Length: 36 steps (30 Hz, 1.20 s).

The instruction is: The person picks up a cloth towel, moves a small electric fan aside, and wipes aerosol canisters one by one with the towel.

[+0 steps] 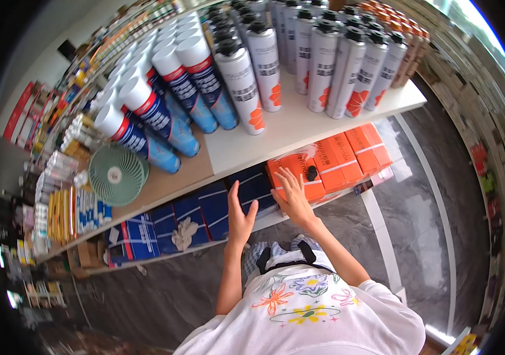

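Note:
My left hand [241,220] is raised in front of the shelf, thumb apart from the fingers, with nothing in it. Behind it lie dark blue boxes [213,208] on the lower shelf. To its right, my right hand [292,198] has its fingers spread and also holds nothing. It overlaps the nearest orange box [292,163] in the view; whether it touches the box I cannot tell. A small black object [312,173] shows against the orange boxes, just right of my right fingers.
On the white shelf top [288,131] stand white spray cans [241,89] with black tops and blue cans [163,121] with white caps. A green fan [117,176] is at the left. A crumpled cloth or glove [185,233] hangs by the blue boxes. Stocked shelves [471,142] line the right.

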Tool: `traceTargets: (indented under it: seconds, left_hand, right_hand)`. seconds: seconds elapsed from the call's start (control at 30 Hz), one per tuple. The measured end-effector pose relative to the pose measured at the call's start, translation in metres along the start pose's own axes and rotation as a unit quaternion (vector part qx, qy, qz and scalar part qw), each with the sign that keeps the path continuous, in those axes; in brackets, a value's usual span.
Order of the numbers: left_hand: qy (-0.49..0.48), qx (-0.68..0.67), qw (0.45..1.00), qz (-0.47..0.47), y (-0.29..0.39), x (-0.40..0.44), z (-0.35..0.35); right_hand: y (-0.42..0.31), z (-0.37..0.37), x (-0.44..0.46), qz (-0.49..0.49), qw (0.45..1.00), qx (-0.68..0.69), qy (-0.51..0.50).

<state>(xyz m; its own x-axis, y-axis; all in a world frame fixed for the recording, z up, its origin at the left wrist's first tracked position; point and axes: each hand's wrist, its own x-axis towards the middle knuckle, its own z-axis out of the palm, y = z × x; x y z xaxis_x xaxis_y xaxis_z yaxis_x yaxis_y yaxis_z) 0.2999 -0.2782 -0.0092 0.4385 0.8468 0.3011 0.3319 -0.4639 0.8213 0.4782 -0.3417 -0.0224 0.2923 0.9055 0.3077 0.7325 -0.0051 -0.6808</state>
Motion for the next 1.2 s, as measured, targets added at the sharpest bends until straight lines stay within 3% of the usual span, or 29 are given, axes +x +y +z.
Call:
traceTargets:
  seconds: [0.27,0.6,0.8,0.93,1.2]
  left_hand:
    - [0.047,0.092,0.995,-0.004,0.009,-0.042,-0.006]
    - [0.220,0.147,0.957,-0.122,-0.016,-0.097,-0.070]
    - [0.251,0.172,0.936,-0.176,-0.036,-0.151,-0.129]
    - [0.254,0.162,0.937,-0.178,-0.059,-0.168,-0.179]
    - [0.241,0.124,0.943,-0.191,-0.128,-0.189,-0.285]
  right_hand:
    - [-0.018,0.018,-0.005,-0.058,0.991,0.045,-0.108]
    - [-0.074,0.098,0.015,-0.210,0.949,0.075,-0.224]
    - [-0.141,0.150,-0.017,-0.228,0.928,0.099,-0.278]
    - [-0.189,0.193,-0.024,-0.283,0.918,0.043,-0.273]
    - [-0.272,0.284,-0.046,-0.271,0.913,0.024,-0.304]
